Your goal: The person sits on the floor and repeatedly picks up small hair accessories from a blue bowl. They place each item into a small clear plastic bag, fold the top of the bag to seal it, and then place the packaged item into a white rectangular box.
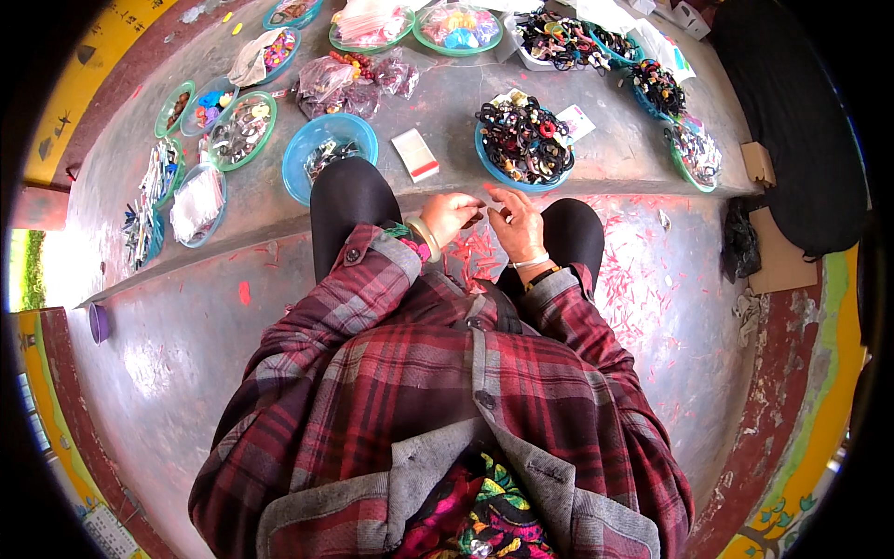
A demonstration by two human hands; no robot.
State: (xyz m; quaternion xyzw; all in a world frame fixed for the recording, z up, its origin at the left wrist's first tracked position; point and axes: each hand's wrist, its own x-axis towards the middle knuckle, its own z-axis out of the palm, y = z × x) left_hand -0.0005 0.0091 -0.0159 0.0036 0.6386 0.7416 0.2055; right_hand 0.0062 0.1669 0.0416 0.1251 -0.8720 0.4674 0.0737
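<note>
Pinching something tiny, indistinct: both hands (484,219)

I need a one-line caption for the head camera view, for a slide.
Seated person's left hand and right hand work together on something tiny, before blue bowls of hair ties.

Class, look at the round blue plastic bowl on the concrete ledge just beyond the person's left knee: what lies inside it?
The round blue plastic bowl holds a small heap of dark and pale bits, too small to identify. The black-clad left knee covers its near rim.

Grey concrete step (596,158), daylit; red-flecked floor (670,307).
</note>
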